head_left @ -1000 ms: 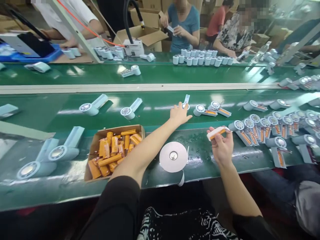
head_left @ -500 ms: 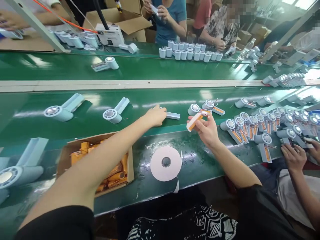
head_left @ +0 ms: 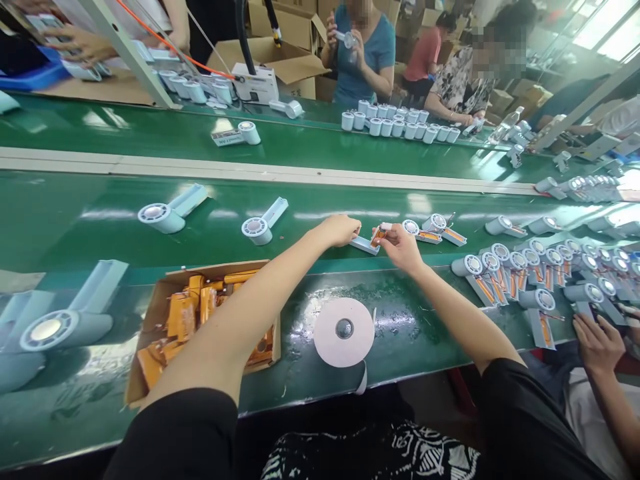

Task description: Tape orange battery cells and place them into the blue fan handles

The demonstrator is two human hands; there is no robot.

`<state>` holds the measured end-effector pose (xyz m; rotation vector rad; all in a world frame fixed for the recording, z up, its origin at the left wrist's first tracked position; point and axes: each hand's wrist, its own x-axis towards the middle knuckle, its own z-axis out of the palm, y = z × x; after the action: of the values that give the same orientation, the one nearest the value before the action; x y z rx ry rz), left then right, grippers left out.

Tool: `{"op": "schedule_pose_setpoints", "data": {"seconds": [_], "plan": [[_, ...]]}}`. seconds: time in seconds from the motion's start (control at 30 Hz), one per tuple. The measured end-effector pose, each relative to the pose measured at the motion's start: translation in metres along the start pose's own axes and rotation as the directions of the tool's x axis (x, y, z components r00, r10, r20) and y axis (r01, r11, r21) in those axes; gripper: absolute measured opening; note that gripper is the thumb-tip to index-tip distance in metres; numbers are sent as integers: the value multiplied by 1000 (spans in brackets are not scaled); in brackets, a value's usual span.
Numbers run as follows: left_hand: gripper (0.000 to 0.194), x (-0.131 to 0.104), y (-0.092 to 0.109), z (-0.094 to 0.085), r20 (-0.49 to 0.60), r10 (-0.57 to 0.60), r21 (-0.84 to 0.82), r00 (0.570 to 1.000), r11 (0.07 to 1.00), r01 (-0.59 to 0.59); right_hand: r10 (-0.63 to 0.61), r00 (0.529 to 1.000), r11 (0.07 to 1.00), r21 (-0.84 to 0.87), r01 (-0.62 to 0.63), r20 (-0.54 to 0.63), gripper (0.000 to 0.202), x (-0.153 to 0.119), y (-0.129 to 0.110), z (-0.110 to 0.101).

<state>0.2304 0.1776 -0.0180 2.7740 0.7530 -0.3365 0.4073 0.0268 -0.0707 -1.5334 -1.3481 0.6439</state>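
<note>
My left hand (head_left: 343, 231) is closed around the round head of a light-blue fan housing (head_left: 365, 245), mostly hidden under the fingers. Its open, trough-like handle points right on the green belt. Between the fingertips of my right hand (head_left: 401, 248) is an orange battery pack (head_left: 378, 236) with a white strip, tilted above the end of that handle. Just right of this hand lie two fan housings (head_left: 437, 223) with orange packs in their handles. A roll of white tape (head_left: 327, 337) rests flat on the bench, nearer my body.
A cardboard box (head_left: 277, 347) of orange battery packs stands beneath my left forearm. Empty-handled fan housings (head_left: 257, 230) sit to the left. Filled housings (head_left: 517, 261) crowd the right, near a co-worker's hand (head_left: 597, 341). A pale rail (head_left: 300, 175) divides the belts; people work across.
My right hand has moved left, bringing the battery pack from above the bench to the housing's handle. My left hand stays on the housing. The camera view has shifted.
</note>
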Motion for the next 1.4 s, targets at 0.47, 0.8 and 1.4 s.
{"op": "schedule_pose_setpoints", "data": {"seconds": [0.47,0.8,1.4], "plan": [[29,11,18,3,-61,-99,-121,993,988,91,99,943,659,-731,176,317,24,9,-3,-8],[39,-65,59,-1,-244,-55,-40,968,998,46,257,830,457,-819,347,495,37,31,-39,5],[27,-280,97,118,-825,150,108,544,988,-108,107,900,993,-83,-79,422,41,-137,-82,1]]}}
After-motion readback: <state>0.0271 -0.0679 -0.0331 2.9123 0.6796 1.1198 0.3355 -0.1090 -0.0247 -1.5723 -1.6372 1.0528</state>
